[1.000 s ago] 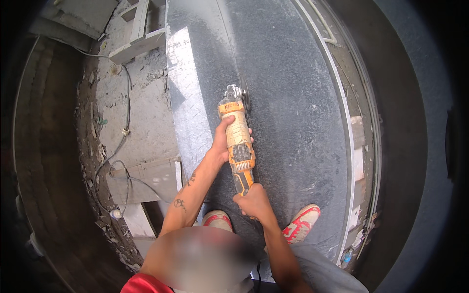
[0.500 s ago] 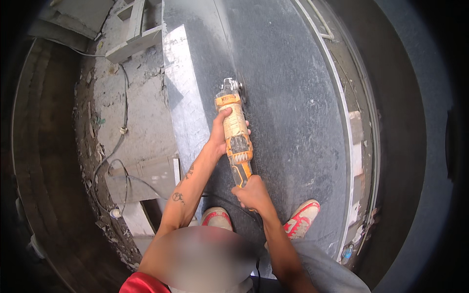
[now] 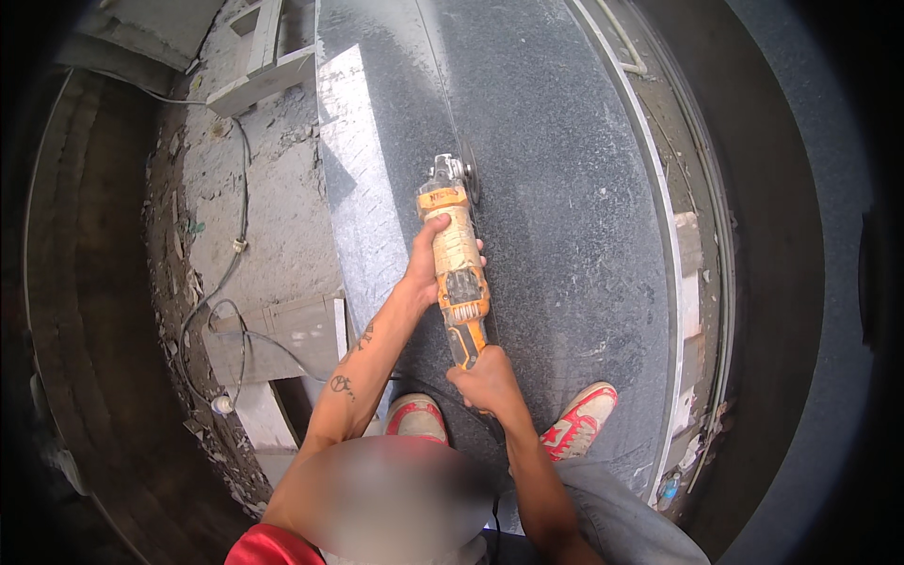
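Note:
An orange and black angle grinder with a worn, cream-coloured body is held in both hands over a dark grey slab. My left hand wraps round its middle, thumb on top. My right hand grips the rear handle, nearer to me. At the far end, the thin cutting disc stands on edge on the right side of the tool head, along a thin straight line in the slab. Whether its lower edge is inside the slab is hard to see. Pale dust lies around the line's far part.
My shoes stand on the slab. At left, a black cable with a connector loops over rough concrete beside a wooden frame. A bright patch lies along the slab's left side. Pipes and rubble run past its right edge.
The grinder and both hands have shifted slightly toward me and a little right. Both hands keep their hold, and the disc stays along the line.

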`<state>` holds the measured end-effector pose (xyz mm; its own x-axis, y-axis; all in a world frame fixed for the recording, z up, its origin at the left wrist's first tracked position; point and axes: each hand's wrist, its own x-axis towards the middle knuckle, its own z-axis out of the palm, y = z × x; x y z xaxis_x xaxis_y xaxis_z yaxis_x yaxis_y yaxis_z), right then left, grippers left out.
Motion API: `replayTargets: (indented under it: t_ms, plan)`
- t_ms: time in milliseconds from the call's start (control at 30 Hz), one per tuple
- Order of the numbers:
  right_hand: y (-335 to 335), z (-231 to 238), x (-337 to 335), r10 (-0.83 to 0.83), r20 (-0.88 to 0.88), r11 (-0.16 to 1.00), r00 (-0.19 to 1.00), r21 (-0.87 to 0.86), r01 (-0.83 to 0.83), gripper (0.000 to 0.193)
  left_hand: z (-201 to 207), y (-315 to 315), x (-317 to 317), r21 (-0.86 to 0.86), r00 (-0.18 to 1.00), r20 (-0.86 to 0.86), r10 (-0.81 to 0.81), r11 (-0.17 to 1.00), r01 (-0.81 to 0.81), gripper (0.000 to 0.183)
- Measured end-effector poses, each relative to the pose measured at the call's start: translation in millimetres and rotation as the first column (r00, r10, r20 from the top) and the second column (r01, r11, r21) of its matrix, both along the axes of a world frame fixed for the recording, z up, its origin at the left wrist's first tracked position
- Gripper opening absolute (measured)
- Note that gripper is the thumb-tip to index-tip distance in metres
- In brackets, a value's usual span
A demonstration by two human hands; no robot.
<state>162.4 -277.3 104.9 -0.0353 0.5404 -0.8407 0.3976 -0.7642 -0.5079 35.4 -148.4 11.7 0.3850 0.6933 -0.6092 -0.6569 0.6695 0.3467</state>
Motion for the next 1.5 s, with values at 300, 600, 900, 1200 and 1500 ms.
replayTargets:
  t_ms: [300,600,900,1200,1500]
  plan:
    - [-9.7,-2.3,3.4,-0.009,-0.008,1.000,1.000,-0.012,0.008,0.019,0.4,-7.1,2.6,-0.015,1.000,0.018,-0.014,1.000,0.014,0.061]
    - [-13.7,4.0,4.7,-0.011,-0.018,0.999,1.000,-0.033,0.010,0.021,3.3,-14.1,3.5,-0.016,1.000,0.021,-0.018,1.000,0.019,0.063]
    - [-8.9,2.3,3.4,-0.012,-0.042,1.000,0.999,0.004,0.012,0.020,1.5,-6.9,2.4,-0.006,1.000,-0.027,-0.014,1.000,0.014,0.061]
    - [37.4,-4.7,-3.3,-0.010,-0.080,0.999,0.997,0.036,0.013,0.017,-9.2,37.0,-7.5,0.007,1.000,0.004,0.006,1.000,-0.006,0.059]
    - [-6.5,-5.2,5.3,0.007,-0.029,0.999,1.000,-0.032,-0.008,0.022,-1.6,-3.3,3.7,-0.014,1.000,-0.002,0.018,1.000,-0.018,0.055]
